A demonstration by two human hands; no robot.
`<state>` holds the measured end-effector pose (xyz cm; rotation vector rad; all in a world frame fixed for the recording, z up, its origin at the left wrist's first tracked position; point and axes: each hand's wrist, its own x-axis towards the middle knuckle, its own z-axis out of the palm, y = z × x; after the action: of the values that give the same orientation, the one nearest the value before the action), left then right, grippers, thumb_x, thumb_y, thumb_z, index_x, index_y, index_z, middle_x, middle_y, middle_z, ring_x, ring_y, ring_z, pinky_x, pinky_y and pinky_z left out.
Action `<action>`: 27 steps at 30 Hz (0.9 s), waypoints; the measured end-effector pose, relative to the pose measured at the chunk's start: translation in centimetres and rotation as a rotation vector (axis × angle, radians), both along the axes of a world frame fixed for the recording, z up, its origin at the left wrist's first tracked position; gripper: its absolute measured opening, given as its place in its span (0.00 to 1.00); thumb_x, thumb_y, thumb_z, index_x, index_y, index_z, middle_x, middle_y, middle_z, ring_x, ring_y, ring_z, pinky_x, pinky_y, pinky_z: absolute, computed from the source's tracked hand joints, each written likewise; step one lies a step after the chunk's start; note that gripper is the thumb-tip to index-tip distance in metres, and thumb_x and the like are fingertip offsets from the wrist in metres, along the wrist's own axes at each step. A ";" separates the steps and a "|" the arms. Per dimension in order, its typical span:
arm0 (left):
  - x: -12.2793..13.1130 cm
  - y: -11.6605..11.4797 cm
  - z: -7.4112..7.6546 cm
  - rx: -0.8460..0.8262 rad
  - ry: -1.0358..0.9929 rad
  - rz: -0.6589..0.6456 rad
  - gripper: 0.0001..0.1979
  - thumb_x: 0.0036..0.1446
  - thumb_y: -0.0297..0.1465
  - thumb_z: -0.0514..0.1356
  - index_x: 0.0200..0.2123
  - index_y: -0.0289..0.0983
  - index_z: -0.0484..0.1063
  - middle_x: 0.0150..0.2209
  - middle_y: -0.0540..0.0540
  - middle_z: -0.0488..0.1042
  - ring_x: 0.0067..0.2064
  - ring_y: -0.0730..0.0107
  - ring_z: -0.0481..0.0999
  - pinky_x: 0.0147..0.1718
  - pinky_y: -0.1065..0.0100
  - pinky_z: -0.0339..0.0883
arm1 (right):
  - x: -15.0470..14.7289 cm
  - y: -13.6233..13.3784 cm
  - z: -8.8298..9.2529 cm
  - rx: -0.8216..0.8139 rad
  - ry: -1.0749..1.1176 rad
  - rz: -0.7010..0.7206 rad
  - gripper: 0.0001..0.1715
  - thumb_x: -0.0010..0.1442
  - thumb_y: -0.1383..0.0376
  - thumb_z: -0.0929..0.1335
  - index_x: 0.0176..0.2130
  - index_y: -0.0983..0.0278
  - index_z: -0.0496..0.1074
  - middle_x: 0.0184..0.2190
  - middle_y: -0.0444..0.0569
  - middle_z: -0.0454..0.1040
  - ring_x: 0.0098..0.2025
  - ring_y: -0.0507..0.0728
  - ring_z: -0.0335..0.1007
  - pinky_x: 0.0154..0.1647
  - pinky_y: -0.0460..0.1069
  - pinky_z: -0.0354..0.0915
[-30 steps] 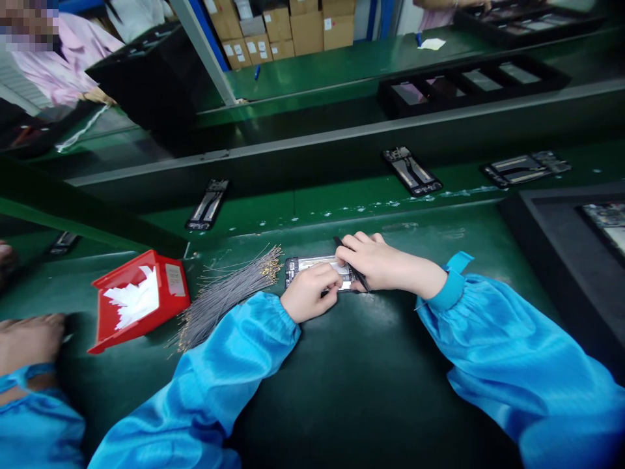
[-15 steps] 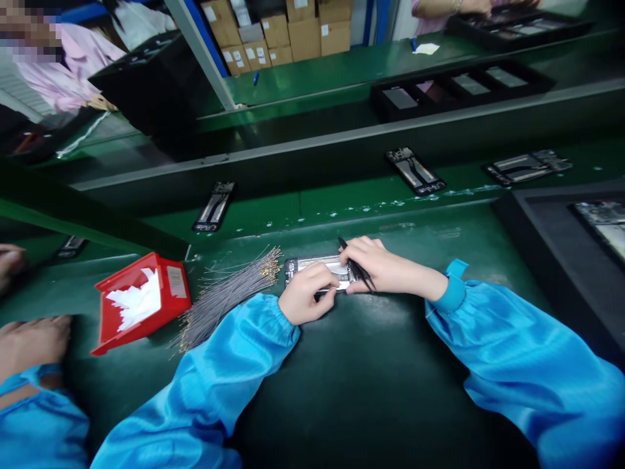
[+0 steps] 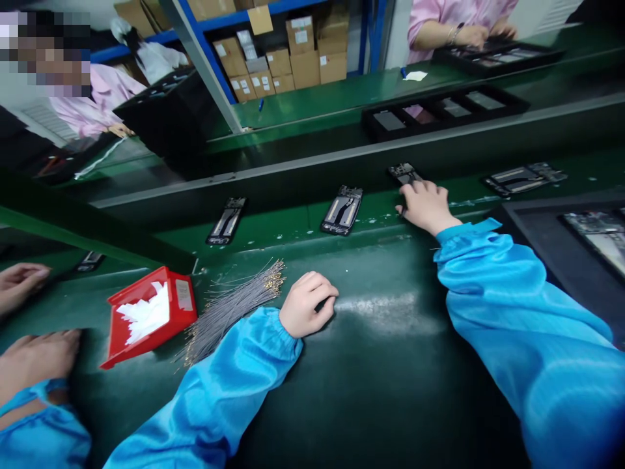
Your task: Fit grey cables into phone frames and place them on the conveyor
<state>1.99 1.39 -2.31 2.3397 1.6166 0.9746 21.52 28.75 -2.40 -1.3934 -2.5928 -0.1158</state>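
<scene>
My left hand [image 3: 308, 305] rests on the green bench with its fingers curled and thumb close to the forefinger; nothing shows between them. Just left of it lies a bundle of thin grey cables [image 3: 237, 309] with gold ends. Further out, my right hand [image 3: 426, 205] bends its fingers over the near end of an opened phone [image 3: 404, 172] on the green strip along the back. My fingers hide most of that phone. Another opened phone [image 3: 342, 212], with a black ribbon and pale strips inside, lies left of my right hand. No tweezers can be made out now.
A red bin [image 3: 184, 312] holds white paper strips. More opened phones [image 3: 227, 221] [image 3: 525, 178] lie along the strip. At right stands a black tray [image 3: 530, 228]. A co-worker's hands [image 3: 41, 358] are at far left. Beyond a grey rail [image 3: 293, 158], people handle trays.
The phone between my hands is gone from the bench, and one now lies on the strip ahead. My right hand has moved away to another phone. The left hand stays put.
</scene>
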 end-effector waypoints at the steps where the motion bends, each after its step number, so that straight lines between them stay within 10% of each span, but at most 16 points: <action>1: -0.2 0.0 0.3 -0.037 0.038 -0.006 0.07 0.54 0.27 0.51 0.32 0.35 0.68 0.30 0.45 0.69 0.34 0.70 0.66 0.34 0.66 0.63 | 0.9 0.9 -0.5 -0.035 0.011 -0.115 0.26 0.55 0.55 0.61 0.49 0.68 0.60 0.48 0.64 0.61 0.50 0.72 0.52 0.42 0.63 0.50; 12: -3.2 -2.2 5.3 -0.564 0.584 0.064 0.06 0.52 0.28 0.54 0.35 0.36 0.67 0.36 0.45 0.67 0.37 0.65 0.66 0.38 0.65 0.63 | 3.1 0.6 -0.6 0.044 0.059 -0.217 0.25 0.54 0.51 0.62 0.45 0.65 0.64 0.40 0.61 0.68 0.40 0.69 0.60 0.34 0.58 0.52; 20: -0.4 -3.6 4.4 -0.493 0.810 0.128 0.04 0.53 0.24 0.52 0.29 0.36 0.65 0.31 0.46 0.67 0.34 0.63 0.66 0.33 0.62 0.61 | 1.8 -7.8 -1.0 0.183 -0.009 0.129 0.22 0.59 0.52 0.57 0.37 0.66 0.66 0.33 0.56 0.72 0.43 0.66 0.57 0.41 0.58 0.47; 27: 0.7 -3.6 3.4 -0.380 0.892 0.219 0.07 0.51 0.19 0.51 0.26 0.35 0.65 0.28 0.45 0.66 0.32 0.62 0.66 0.30 0.62 0.58 | 1.6 -5.3 -1.8 0.088 0.110 -0.041 0.22 0.55 0.53 0.61 0.45 0.65 0.63 0.42 0.57 0.69 0.45 0.67 0.59 0.37 0.54 0.52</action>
<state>2.66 -2.21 1.13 2.4619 2.0985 -0.4543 23.12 23.42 -4.16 -1.3825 -2.4405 -0.1521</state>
